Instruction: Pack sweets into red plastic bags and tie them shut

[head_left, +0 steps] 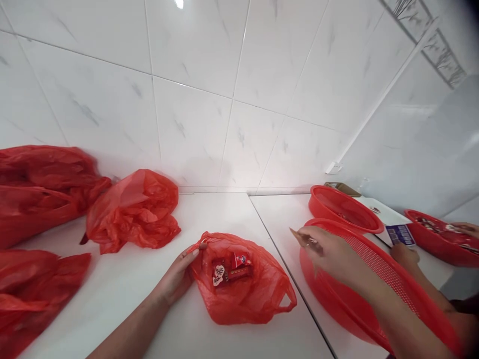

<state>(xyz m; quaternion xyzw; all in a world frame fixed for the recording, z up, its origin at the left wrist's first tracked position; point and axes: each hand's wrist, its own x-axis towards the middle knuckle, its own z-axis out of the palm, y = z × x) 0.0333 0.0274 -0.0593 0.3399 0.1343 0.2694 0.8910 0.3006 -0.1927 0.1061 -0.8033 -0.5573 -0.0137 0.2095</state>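
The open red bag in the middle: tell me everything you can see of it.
The red bag looks like thin, crinkled, slightly see-through plastic. It rests on the white table, slumped, its mouth open and showing a few small red packets with printed characters inside. A handle loop sticks out at the picture's right. The left hand holds its rim on the picture's left. Its underside is hidden.

White tabletop (215, 209) (dark seam (270, 233) across) | left: crumpled red bags (138, 214) | middle: open red bag (243, 301) | right: red mesh basket (381, 267)
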